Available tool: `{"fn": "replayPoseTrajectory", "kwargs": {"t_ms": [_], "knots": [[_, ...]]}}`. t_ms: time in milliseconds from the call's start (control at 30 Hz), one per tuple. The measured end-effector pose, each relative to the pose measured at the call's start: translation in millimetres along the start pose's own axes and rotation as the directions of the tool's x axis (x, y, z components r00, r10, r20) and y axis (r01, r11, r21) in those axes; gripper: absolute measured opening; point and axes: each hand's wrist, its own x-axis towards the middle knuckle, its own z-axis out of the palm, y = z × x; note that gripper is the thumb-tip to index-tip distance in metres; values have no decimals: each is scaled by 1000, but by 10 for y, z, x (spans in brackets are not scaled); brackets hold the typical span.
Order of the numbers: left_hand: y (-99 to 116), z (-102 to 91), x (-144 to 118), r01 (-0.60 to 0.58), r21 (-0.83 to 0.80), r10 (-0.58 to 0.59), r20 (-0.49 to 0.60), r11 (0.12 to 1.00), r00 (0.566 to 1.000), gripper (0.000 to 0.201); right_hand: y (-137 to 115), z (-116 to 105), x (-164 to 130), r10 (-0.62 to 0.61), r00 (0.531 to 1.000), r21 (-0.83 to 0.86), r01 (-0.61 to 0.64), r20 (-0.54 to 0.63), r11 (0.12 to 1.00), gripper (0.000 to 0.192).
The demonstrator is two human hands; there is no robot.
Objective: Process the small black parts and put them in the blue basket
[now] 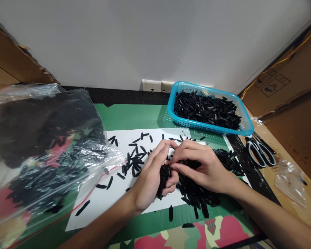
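Observation:
Small black strips lie scattered over a white paper sheet [90, 188] in front of me. My left hand [155, 173] is curled round a bunch of black strips [165, 176], palm turned inward. Thumb and forefinger of my right hand [199, 164] pinch together at the fingertips of the left; whatever they hold is too small or hidden to make out. Beneath and beside the right hand spreads a thick heap of black strips [197, 195], partly covered by that hand.
A blue plastic basket [209, 128] full of black strips stands at the back right. Clear zip bags [75, 155] with black strips cover the left. Scissors [260, 152] and a small plastic bag [291, 183] lie at right. Cardboard boxes [287, 86] flank the grey wall.

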Motion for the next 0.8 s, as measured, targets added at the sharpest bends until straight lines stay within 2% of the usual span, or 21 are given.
{"fn": "replayPoseTrajectory", "kwargs": {"t_ms": [200,333,533,800], "knots": [[-6,0,2,5,-1,-5,-2,1000,1000,33,24,22,-38,-28,1000,-21,28,-2,999,12],[8,5,-5,10,11,-10,-11,1000,1000,31,38,31,-49,-75,996,-23,74,-38,997,10],[56,-26,-9,52,-29,-53,-13,998,999,20,18,-16,-55,-17,983,-43,9,-181,999,10],[39,-55,-6,47,-102,-45,17,994,999,35,54,-37,-48,79,958,45,-70,-275,997,7]]}}
